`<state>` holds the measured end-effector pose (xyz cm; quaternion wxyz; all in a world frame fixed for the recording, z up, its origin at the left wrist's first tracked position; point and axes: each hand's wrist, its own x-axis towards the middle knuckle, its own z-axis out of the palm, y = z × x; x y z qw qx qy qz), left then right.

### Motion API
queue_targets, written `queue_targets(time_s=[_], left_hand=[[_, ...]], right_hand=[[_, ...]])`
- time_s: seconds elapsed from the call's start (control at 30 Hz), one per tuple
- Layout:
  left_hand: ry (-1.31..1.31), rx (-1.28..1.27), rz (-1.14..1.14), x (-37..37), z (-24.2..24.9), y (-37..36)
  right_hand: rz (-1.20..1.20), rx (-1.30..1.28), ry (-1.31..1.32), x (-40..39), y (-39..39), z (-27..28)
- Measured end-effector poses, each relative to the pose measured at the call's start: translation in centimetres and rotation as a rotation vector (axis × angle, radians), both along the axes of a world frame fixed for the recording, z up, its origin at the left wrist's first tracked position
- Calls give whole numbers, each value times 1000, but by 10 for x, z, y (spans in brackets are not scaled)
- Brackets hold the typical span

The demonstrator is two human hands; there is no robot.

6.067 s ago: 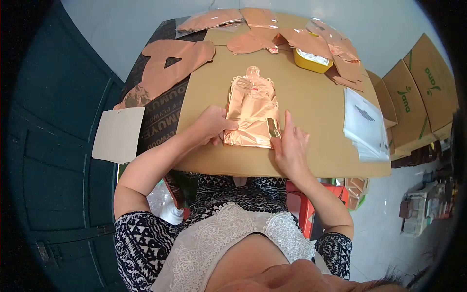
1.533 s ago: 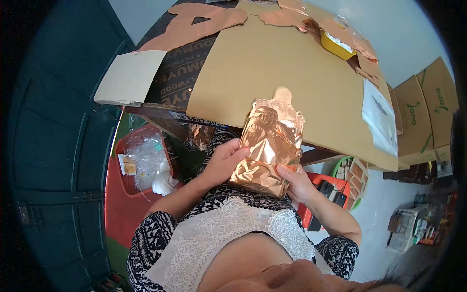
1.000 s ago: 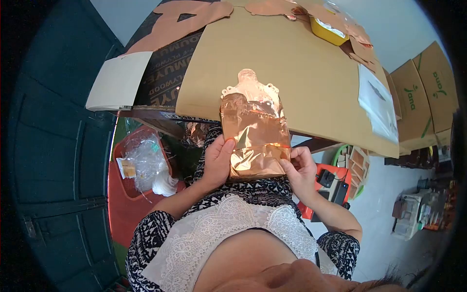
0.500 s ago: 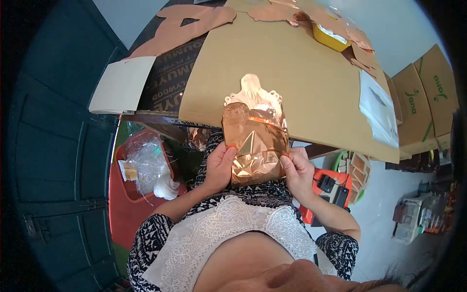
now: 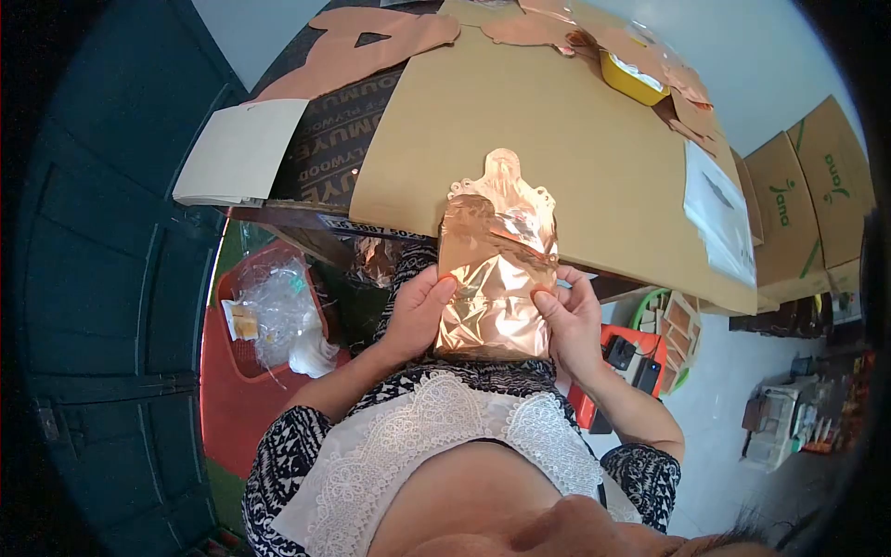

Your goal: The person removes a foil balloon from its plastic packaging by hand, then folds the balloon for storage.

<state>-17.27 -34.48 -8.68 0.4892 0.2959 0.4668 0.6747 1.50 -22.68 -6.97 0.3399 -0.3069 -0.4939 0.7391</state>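
A shiny copper-coloured foil piece (image 5: 497, 302) is held upright over my lap, at the near edge of the table. Its far end is an ornate cutout with a rounded top and small scrolls. The foil's surface is wrinkled and catches the light. My left hand (image 5: 418, 311) grips its left edge, thumb on the front. On the opposite edge, my right hand (image 5: 574, 325) pinches it the same way. The fingers behind the piece are mostly hidden.
Brown cardboard (image 5: 520, 111) covers the table. A yellow tub (image 5: 634, 85), copper-coloured cutouts (image 5: 357, 48), white sheets (image 5: 243, 153) and clear plastic sleeves (image 5: 719, 213) lie around it. A red bin (image 5: 243, 357) with plastic scraps stands at left, cartons (image 5: 798, 190) at right.
The foil piece has shifted slightly right in view, and its front now looks flatter and brighter. Both hands keep hold of its sides. The view has tilted a little.
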Motion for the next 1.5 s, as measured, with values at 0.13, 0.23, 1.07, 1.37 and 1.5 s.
queue_targets(time_s=[0.13,0.23,1.07,1.37,1.5], left_hand=[[38,-72,-94,-5,4,-3],[-11,-94,-147,-9,9,-3],[92,-107,-51,-21,27,9],[-22,-114,-151,-31,26,17],[-76,-93,-154,-32,27,18]], right_hand=[[194,-115,-73,8,11,-12],[270,-176,-72,12,12,-8],[353,-319,90,6,21,-38],[369,-335,172,4,29,-55],[292,-336,266,-2,17,-22]])
